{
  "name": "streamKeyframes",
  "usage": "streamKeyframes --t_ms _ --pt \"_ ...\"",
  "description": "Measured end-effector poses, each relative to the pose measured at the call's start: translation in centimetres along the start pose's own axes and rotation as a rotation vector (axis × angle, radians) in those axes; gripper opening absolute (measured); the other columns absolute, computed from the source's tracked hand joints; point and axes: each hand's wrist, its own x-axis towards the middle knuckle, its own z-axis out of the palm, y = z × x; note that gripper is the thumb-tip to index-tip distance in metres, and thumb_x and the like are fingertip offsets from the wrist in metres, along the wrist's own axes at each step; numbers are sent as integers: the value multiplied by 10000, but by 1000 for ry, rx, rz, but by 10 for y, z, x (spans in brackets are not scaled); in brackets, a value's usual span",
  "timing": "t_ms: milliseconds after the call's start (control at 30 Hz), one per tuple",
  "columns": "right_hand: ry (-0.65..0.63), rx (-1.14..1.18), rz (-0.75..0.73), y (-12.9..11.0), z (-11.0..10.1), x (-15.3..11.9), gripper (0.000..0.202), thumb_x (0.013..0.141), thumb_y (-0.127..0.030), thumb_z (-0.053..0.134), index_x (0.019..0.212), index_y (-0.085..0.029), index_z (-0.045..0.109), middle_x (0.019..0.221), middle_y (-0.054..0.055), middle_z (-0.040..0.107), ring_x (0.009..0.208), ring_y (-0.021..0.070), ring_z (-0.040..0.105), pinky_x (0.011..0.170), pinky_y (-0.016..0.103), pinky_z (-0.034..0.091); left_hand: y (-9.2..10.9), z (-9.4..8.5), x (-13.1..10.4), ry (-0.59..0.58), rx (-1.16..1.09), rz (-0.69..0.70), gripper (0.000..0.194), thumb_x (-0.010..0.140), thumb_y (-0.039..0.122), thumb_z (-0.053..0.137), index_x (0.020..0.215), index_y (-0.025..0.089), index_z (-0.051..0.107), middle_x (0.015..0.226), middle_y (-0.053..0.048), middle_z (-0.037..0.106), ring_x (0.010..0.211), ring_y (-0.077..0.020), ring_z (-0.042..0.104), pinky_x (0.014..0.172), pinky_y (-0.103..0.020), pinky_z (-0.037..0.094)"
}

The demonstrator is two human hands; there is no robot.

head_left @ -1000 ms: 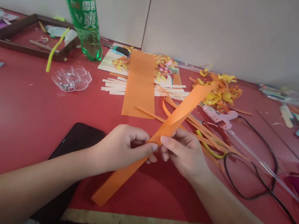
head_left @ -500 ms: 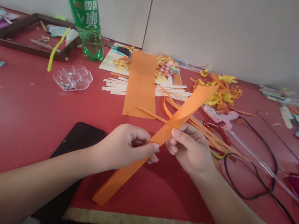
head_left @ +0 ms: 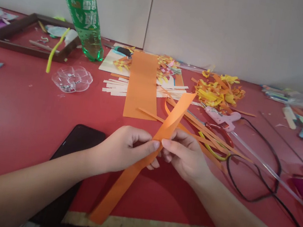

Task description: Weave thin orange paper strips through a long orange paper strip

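Observation:
A long orange paper strip [head_left: 126, 182] runs diagonally between my hands, its lower end over the table's front edge. My left hand [head_left: 134, 149] pinches it near the middle, thumb on top. Close beside that thumb, my right hand [head_left: 184, 151] grips the strip's right edge between thumb and fingers. The upper part of the strip is bent. Behind the hands a wider orange paper sheet [head_left: 143, 89] lies across a fan of white paper strips [head_left: 115, 86]. Thin orange strips [head_left: 211, 136] lie behind my right hand.
A black phone [head_left: 77, 144] lies by my left forearm. Behind are a green bottle [head_left: 83, 14], a clear dish [head_left: 73, 79] and a dark frame [head_left: 11, 32]. To the right are a pink glue gun [head_left: 222, 118] with its cord, scissors [head_left: 220, 132] and yellow-orange scraps [head_left: 219, 91].
My right hand has moved left and slightly down, closer to my left hand. The strip's upper end has shifted left and down, and its lower end has dropped further toward the front edge.

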Motion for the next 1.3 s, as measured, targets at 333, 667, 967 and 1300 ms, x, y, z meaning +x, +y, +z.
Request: streamKeyframes --t_ms 333,667,967,1300 --pt "166 65 -1 -7 -1 6 286 674 -272 801 567 -191 548 484 -59 526 414 59 425 396 190 343 -1 0 1 -76 -300 -88 309 943 411 579 868 138 702 826 -79 794 727 -162 759 684 -242 601" --pt "90 85 128 -17 -14 11 344 616 -275 808 513 -179 494 448 -71 453 374 35 345 352 166 268 0 0 1 -147 -393 -195 319 831 462 707 838 143 719 808 -49 749 705 -127 706 631 -210 585" --pt "-72 -105 31 -5 -7 2 267 706 -283 826 606 -181 600 496 -53 562 417 50 436 395 175 339 -4 2 4 102 -57 -104 256 872 316 641 688 139 624 626 25 598 590 -85 592 578 -179 517" --pt "-4 -88 18 -3 -6 2 261 684 -288 845 603 -169 626 511 -43 586 418 49 469 394 172 355 -5 -1 3 54 44 -64 262 871 310 612 683 129 635 599 32 561 549 -64 496 518 -168 422"
